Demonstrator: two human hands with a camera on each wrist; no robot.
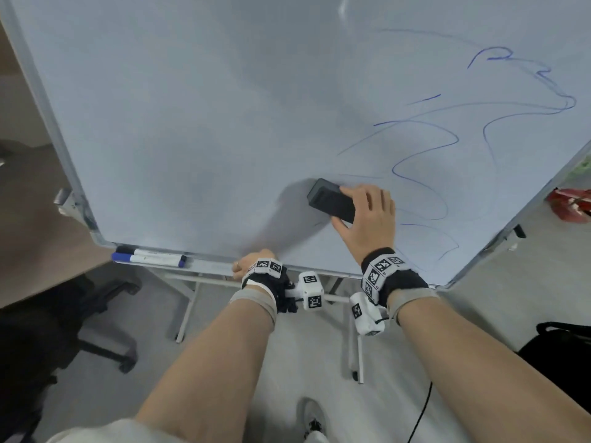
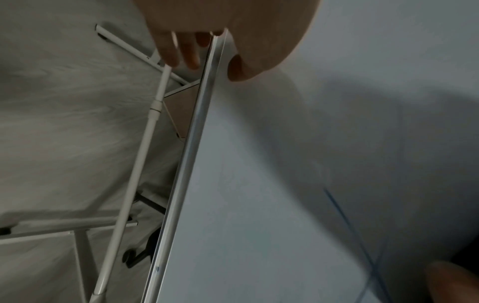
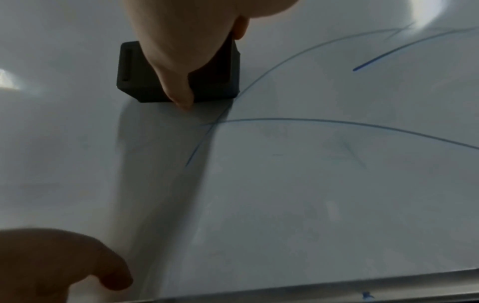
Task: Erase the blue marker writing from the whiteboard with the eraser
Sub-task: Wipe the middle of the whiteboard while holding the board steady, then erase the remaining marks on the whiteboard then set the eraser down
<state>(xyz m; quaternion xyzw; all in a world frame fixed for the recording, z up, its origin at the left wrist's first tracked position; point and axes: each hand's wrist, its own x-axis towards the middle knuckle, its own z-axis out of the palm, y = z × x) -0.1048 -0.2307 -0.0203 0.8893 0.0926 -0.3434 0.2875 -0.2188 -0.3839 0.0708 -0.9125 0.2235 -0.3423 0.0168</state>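
Observation:
The whiteboard (image 1: 198,123) fills the upper head view, with looping blue marker lines (image 1: 425,148) on its right half. My right hand (image 1: 367,215) grips a black block eraser (image 1: 329,201) and holds it flat on the board at the left end of the blue lines. In the right wrist view my fingers wrap the eraser (image 3: 134,69), with blue strokes (image 3: 337,123) just right of it. My left hand (image 1: 248,266) grips the board's bottom edge, fingers (image 2: 178,49) behind the frame and thumb in front.
Two markers (image 1: 150,257) lie on the tray at the board's lower left. The white stand legs (image 1: 188,311) reach down to the floor. A black office chair (image 1: 86,321) is at the left, a black bag (image 1: 563,350) at the right, a red object (image 1: 571,204) beyond the board's right edge.

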